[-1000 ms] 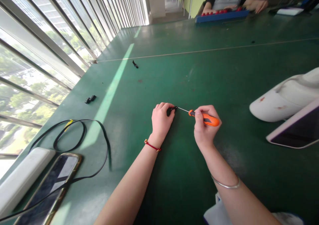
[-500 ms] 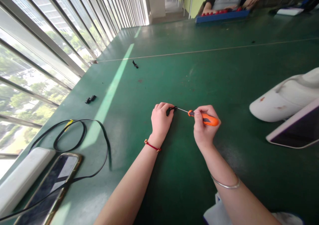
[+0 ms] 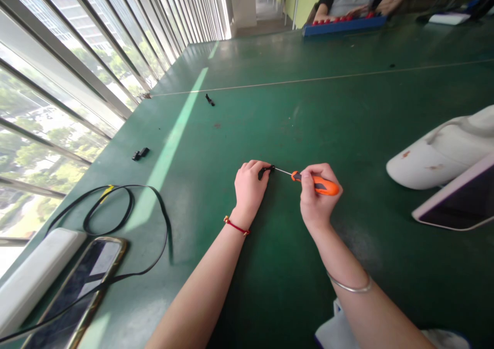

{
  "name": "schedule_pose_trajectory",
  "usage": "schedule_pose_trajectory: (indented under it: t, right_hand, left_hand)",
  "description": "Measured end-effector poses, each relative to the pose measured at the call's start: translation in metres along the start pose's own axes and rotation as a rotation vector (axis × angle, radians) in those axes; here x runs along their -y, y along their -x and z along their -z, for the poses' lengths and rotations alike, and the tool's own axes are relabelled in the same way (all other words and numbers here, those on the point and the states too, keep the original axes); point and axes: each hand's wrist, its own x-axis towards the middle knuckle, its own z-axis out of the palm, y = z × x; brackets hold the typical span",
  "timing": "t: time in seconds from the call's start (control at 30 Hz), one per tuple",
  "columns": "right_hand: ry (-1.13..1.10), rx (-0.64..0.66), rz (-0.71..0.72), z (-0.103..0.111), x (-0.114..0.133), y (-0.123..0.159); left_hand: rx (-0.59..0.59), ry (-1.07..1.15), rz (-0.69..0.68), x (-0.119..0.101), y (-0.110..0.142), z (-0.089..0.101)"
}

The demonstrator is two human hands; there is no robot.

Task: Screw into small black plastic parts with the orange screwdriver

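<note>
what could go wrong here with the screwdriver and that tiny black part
The screwdriver tip sits against the small black part pinched in the left hand; a slip could jab those fingers. The part is tiny and mostly covered, so pressure from the right hand might pop it loose across the green table.

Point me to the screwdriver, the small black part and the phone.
screwdriver (image 3: 323, 185), head view, on the orange handle held in the right hand.
small black part (image 3: 264, 171), head view, on the bit showing beyond the left hand's fingers.
phone (image 3: 83, 278), head view, on its dark screen.
</note>
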Motion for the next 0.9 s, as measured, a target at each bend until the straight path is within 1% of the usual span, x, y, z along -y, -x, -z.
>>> schedule_pose_trajectory:
  t: [0.33,0.43,0.63,0.7,0.8,0.83,0.9]
  right_hand:
    - [0.01,0.008,0.017,-0.0003,-0.0002,0.0006]
    - [-0.019,0.021,0.023,-0.0012,0.0025,0.0003]
    - [-0.095,-0.014,0.121,-0.0036,0.0053,-0.0023]
    - [-0.051,0.001,0.096,-0.0032,0.004,-0.0015]
    - [0.076,0.055,0.051,-0.0024,0.0031,0.0008]
    - [0.09,0.066,0.042,-0.0024,0.0032,0.0014]
    - [0.05,0.058,0.044,-0.003,0.0038,0.0016]
  left_hand:
    - [-0.014,-0.006,-0.003,0.0002,0.0007,0.0002]
    - [-0.018,0.004,-0.006,0.0001,0.0011,0.0001]
    - [-0.024,0.001,-0.013,-0.0003,0.0009,0.0]
    - [-0.027,-0.001,-0.02,-0.0003,0.0009,0.0]
    - [-0.026,-0.004,-0.021,-0.0002,0.0009,0.0]
    - [-0.024,-0.006,-0.019,-0.0002,0.0009,0.0]
    - [-0.018,-0.007,-0.015,-0.0004,0.0009,0.0001]
